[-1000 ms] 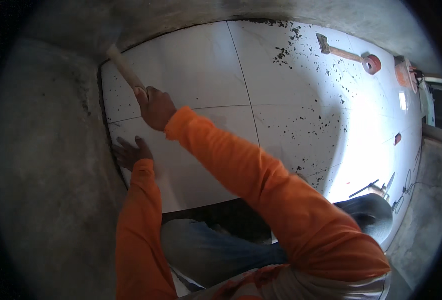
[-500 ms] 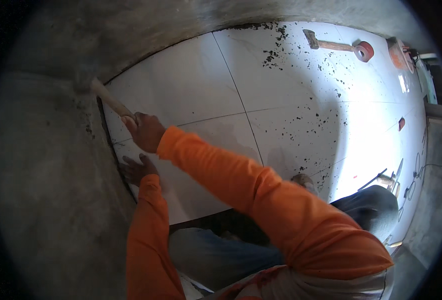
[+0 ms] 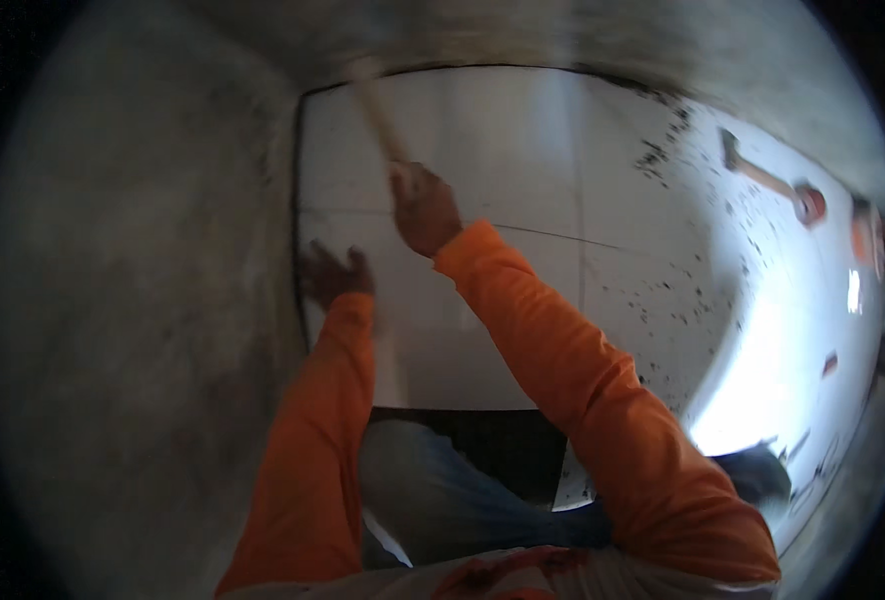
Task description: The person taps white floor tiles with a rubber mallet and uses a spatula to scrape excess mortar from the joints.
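My right hand [image 3: 427, 210] is closed round the pale handle of a wooden-handled tool [image 3: 381, 120]. The tool points away toward the back wall, and its far end is blurred, so its head cannot be made out. Fingers spread, my left hand [image 3: 335, 274] lies on the white floor tile [image 3: 433, 330] close by the left wall. Between the tiles run thin dark joints.
Concrete walls [image 3: 163, 250] rise at the left and back. At the far right lie a hatchet [image 3: 763, 178] and a red roll [image 3: 811, 205]. Dark crumbs [image 3: 653, 155] litter the tiles. A dark gap [image 3: 503, 450] borders the tiles near my legs.
My view has turned, shifting the scene rightward. My right hand has drawn the tool away from the left corner, and it now points toward the back wall. My left hand stays near the left wall.
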A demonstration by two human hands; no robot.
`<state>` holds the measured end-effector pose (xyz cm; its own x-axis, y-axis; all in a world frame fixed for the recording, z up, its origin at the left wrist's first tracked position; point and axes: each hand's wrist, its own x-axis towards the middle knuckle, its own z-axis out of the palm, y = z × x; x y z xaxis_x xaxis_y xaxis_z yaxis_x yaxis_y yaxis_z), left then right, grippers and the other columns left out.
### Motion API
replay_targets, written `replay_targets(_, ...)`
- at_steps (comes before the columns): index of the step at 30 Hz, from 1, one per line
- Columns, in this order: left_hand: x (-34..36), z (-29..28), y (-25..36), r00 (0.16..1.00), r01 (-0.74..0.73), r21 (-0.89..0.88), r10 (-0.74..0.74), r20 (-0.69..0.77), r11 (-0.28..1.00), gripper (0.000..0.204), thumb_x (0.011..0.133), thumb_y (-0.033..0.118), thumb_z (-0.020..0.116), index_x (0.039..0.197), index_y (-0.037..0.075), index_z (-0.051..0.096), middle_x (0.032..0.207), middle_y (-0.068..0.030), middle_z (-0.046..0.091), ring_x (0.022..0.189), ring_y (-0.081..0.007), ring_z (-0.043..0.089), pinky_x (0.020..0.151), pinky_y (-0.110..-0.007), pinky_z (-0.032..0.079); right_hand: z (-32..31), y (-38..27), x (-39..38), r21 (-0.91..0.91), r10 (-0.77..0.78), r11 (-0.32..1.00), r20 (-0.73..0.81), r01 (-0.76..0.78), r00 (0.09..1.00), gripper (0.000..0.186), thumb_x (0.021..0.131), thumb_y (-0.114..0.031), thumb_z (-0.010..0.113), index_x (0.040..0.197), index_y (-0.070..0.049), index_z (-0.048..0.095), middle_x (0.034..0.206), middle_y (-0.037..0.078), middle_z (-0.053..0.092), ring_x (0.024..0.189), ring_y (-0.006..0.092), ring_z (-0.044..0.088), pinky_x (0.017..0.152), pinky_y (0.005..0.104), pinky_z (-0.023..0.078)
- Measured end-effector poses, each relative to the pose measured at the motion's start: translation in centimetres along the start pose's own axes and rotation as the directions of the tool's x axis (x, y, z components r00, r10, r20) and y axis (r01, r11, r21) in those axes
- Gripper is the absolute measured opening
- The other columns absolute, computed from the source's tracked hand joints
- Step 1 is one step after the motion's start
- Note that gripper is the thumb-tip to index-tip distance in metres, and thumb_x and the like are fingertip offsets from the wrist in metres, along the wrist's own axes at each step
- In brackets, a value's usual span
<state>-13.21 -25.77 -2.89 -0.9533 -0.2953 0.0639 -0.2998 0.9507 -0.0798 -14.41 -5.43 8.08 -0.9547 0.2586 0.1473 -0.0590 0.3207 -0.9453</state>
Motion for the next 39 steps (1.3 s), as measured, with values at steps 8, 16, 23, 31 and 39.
replay_targets(8, -1.2, -0.8, 0.7, 0.998, -0.037, -0.007, 0.037, 0.056, 0.999, 0.075, 0.088, 0.057, 0.029, 0.147, 0.013, 0.013, 0.152, -0.0181, 0.006, 0.140, -0.0337, 0.006, 0.111, -0.050, 0.006, -0.6, -1.4, -0.5, -0.069, 0.307, 0.951, 0.124, -0.301, 0.943, 0.049, 0.096, -0.039, 0.038, 0.089, 0.006, 0.056, 0.075, 0.026, 0.059, 0.070, 0.0408, 0.059, 0.068, 0.0439, 0.047)
replay_targets(16, -2.1, -0.4, 1.9, 0.995, -0.050, -0.056, 0.055, 0.088, 0.997, 0.079, 0.087, 0.060, 0.029, 0.147, 0.011, 0.013, 0.151, -0.0197, 0.007, 0.140, -0.0348, 0.008, 0.111, -0.052, 0.005, -0.2, 0.7, -2.5, -0.065, 0.270, 0.961, 0.015, -0.268, 0.963, 0.056, 0.093, -0.046, 0.039, 0.093, 0.007, 0.056, 0.082, 0.028, 0.061, 0.076, 0.0442, 0.061, 0.072, 0.0445, 0.048)
replay_targets(23, -2.5, -3.2, -1.0, 0.936, -0.298, -0.142, 0.318, 0.149, 0.944, 0.080, 0.086, 0.065, 0.032, 0.147, 0.018, 0.012, 0.151, -0.0191, 0.008, 0.140, -0.0347, 0.007, 0.111, -0.051, 0.007, -2.0, 0.7, -2.3, -0.210, 0.422, 0.896, 0.128, -0.391, 0.898, 0.058, 0.094, -0.047, 0.037, 0.095, 0.006, 0.060, 0.079, 0.026, 0.062, 0.077, 0.0423, 0.062, 0.073, 0.0463, 0.048)
replay_targets(31, -4.7, -1.4, -2.5, 0.926, -0.354, -0.081, 0.361, 0.109, 0.932, 0.079, 0.085, 0.062, 0.035, 0.147, 0.017, 0.016, 0.151, -0.0185, 0.006, 0.140, -0.0373, 0.003, 0.110, -0.056, 0.004, -1.3, 2.3, -3.7, -0.268, 0.344, 0.903, -0.022, -0.337, 0.939, 0.053, 0.097, -0.043, 0.032, 0.095, 0.003, 0.058, 0.087, 0.023, 0.063, 0.082, 0.0412, 0.061, 0.071, 0.0475, 0.049)
replay_targets(39, -6.5, -2.2, -2.5, 0.934, -0.335, -0.079, 0.342, 0.103, 0.939, 0.078, 0.085, 0.062, 0.034, 0.146, 0.017, 0.017, 0.152, -0.0178, 0.007, 0.139, -0.0387, 0.001, 0.106, -0.063, 0.000, -2.5, 4.7, -3.4, -0.516, 0.365, 0.798, 0.001, -0.312, 0.931, 0.055, 0.094, -0.046, 0.038, 0.081, 0.005, 0.056, 0.087, 0.022, 0.062, 0.076, 0.0379, 0.061, 0.069, 0.0439, 0.048)
